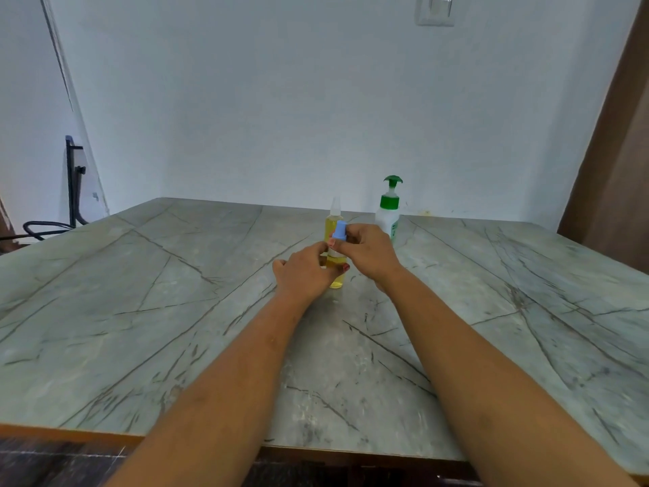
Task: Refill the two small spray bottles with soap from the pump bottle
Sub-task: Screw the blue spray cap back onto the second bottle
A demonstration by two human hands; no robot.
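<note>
while gripping the near spray bottle [336, 281] low on its body with the left hand [305, 272], pinches its blue cap [340, 229] from the top with the right hand [365, 251]. clamped on both: fingers curled round the body on the left, thumb and fingers closed on the cap on the right. holds it upright, base seemingly resting on the table [175, 311], about mid-table, just in front of the second spray bottle [334, 219]. cannot tell whether unscrewing or tightening. shows yellow liquid at the bottom; hides the rest behind fingers, so fill level unclear.

sees the second spray bottle upright behind, clear cap on, yellow most of the way up the body; judged full or nearly so, or never emptied, cannot say which. finds the pump bottle [388, 214] upright at right rear, just beside the right hand, touching or apart cannot tell; green pump head fitted, gripped by neither hand.

judging progress: either early (opening the first bottle for filling) or late (closing the last one after filling). leans late, given yellow in both small bottles and pump head seated, but weak call. left to do if early: take cap off, get soap in, recap, repeat on the other. left to do if late: finish tightening, set down.
</note>
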